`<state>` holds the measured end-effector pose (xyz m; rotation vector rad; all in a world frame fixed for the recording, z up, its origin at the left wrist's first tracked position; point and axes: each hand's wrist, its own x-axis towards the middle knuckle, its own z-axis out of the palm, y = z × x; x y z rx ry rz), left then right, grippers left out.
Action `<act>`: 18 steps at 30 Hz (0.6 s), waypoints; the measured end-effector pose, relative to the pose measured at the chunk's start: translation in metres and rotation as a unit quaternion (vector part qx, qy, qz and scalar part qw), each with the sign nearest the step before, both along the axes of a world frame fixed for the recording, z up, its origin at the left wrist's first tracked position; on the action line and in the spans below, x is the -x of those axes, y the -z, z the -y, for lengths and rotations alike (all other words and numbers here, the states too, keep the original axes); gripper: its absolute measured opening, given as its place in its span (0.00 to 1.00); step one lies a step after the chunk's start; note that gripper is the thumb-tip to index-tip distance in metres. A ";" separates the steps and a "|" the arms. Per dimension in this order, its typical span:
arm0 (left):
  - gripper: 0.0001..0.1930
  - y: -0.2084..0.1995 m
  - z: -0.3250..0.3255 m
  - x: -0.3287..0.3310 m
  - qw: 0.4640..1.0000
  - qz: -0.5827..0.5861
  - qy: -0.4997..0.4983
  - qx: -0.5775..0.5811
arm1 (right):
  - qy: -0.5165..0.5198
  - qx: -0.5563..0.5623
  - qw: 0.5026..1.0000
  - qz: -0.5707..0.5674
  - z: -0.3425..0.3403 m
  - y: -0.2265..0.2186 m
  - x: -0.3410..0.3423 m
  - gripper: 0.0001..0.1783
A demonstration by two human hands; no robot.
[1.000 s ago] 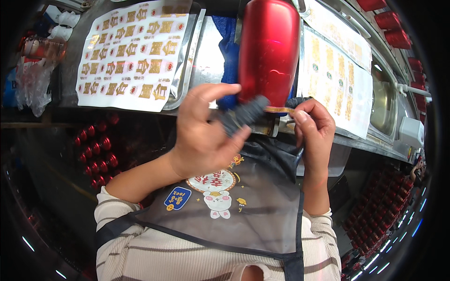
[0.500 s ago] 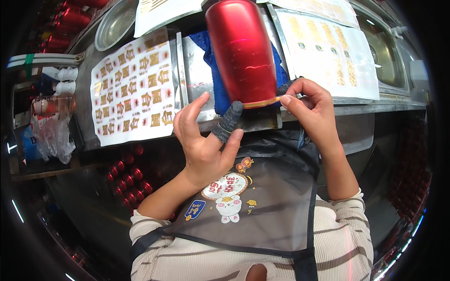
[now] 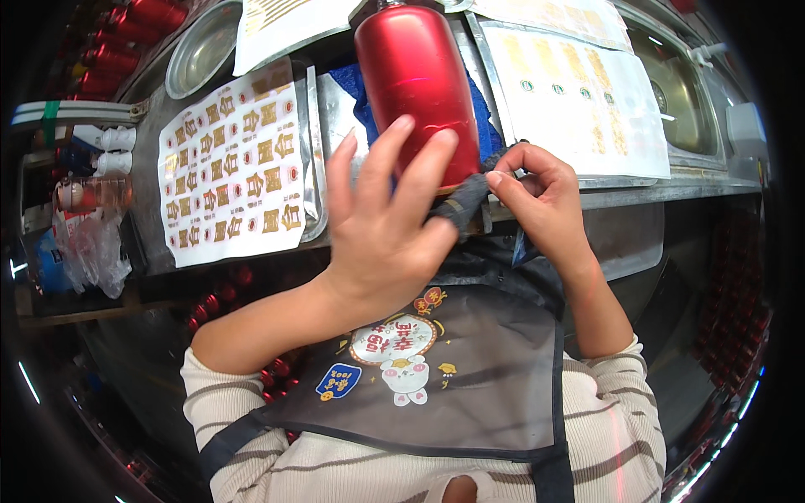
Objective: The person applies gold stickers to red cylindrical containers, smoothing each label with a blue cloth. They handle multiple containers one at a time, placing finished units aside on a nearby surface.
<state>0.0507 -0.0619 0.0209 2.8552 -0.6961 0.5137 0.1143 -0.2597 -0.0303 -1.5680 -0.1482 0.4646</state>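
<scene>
At frame centre | red cylinder (image 3: 417, 84) lay on the steel bench (image 3: 637, 194) | left hand (image 3: 386, 235) fingers spread, dark glove half on | right hand (image 3: 541, 201) pinched glove cuff (image 3: 464, 204) | step judged: gloving; next needs a firm pull.

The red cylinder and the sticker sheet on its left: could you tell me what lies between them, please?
In the head view, a metal tray edge and blue cloth lie between the red cylinder and sticker sheet.

The red cylinder (image 3: 417, 80) runs off the top edge, so its upper end is unseen, and its lower end is hidden behind the left hand (image 3: 381, 230). Below the cylinder, the dark cloth (image 3: 464, 204) is mostly covered by that hand and the right hand (image 3: 537, 197). Beside the cylinder, the sticker sheets' (image 3: 231, 163) symbols are too small to tell.
</scene>
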 end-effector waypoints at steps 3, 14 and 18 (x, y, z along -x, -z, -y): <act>0.08 0.013 0.010 -0.019 0.999 0.041 0.005 0.019 | 0.012 -0.055 0.997 -0.045 0.002 0.002 0.003 0.04; 0.32 0.047 -0.028 0.027 0.967 -0.050 -0.060 0.242 | -0.051 0.032 0.998 0.003 0.015 -0.021 -0.002 0.04; 0.23 0.051 -0.034 0.034 0.982 -0.050 -0.052 0.173 | -0.054 0.014 0.998 -0.019 0.015 -0.026 -0.003 0.03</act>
